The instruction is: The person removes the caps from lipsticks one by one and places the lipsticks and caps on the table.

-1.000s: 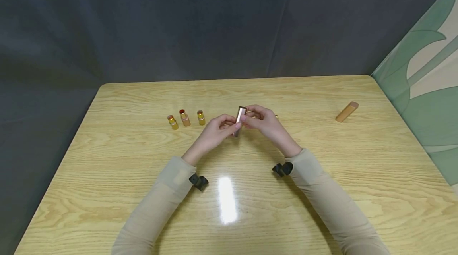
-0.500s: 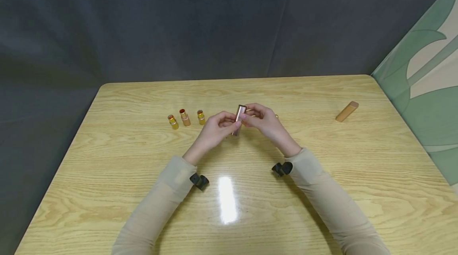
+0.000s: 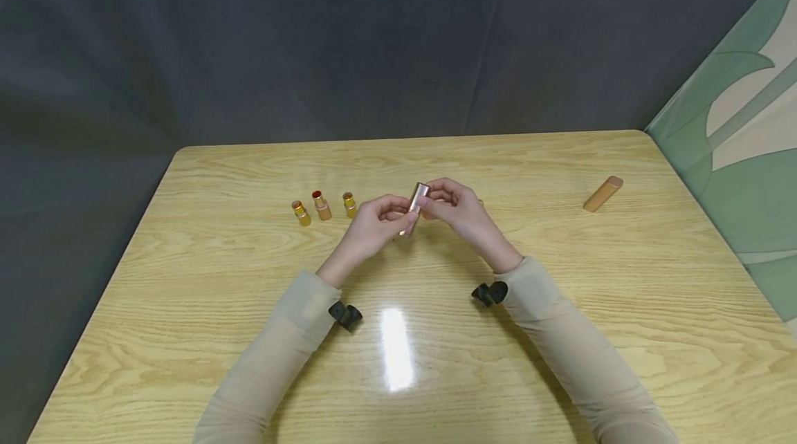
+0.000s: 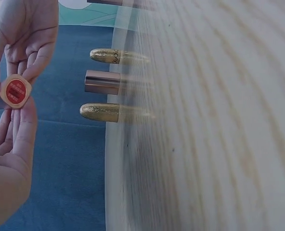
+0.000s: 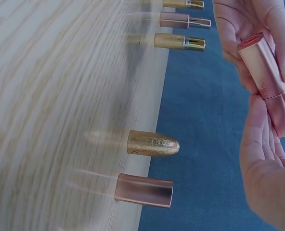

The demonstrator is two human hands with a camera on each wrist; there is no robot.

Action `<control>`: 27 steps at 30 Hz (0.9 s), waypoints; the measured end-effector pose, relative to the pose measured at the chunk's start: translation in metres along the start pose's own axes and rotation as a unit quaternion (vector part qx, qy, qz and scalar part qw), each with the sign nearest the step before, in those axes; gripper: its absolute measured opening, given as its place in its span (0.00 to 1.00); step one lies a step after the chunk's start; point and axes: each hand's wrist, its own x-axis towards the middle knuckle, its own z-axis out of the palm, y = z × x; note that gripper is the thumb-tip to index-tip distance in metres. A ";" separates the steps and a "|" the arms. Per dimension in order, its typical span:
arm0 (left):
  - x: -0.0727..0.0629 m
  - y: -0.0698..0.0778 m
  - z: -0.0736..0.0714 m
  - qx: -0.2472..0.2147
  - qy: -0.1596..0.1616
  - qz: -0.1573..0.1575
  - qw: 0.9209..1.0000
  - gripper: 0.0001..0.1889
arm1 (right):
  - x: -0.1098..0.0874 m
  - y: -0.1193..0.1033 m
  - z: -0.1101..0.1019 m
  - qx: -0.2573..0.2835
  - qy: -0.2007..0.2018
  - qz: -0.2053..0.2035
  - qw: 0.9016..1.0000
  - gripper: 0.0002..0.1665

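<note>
Both hands hold one closed rose-gold lipstick [image 3: 415,205] above the table. My left hand [image 3: 373,226] grips its lower end, which bears a red label [image 4: 16,91], between thumb and fingers. My right hand [image 3: 463,212] pinches the upper part. A thin seam crosses the tube in the right wrist view, and the tube leans to one side. Beyond the left hand stand uncapped lipsticks: a gold one [image 3: 301,214], a rose one with a red top [image 3: 321,206] and another gold one [image 3: 350,205].
Behind the right hand, mostly hidden in the head view, stand gold bullet-shaped caps, one seen as a gold cap [image 5: 152,143], and a rose-gold cap [image 4: 101,82]. Far right on the wooden table [image 3: 249,333] stands a rose-gold tube [image 3: 603,194]. A dark curtain [image 3: 373,43] hangs behind.
The lipstick has tilted a little further, its lower end shifting left. Both hands keep their grip and barely move. The things on the table stay put.
</note>
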 end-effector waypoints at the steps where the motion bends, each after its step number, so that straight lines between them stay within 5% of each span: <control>1: 0.000 0.000 0.000 0.001 0.000 -0.001 1.000 0.18 | 0.000 0.000 0.000 0.000 0.000 -0.001 1.000 0.19; 17: -0.001 0.001 0.001 0.006 -0.021 0.005 1.000 0.21 | -0.001 0.001 -0.006 0.037 0.002 0.020 0.999 0.19; 27: -0.001 0.001 -0.006 0.019 -0.032 -0.003 0.999 0.22 | 0.002 0.001 -0.005 0.070 0.039 0.034 0.996 0.17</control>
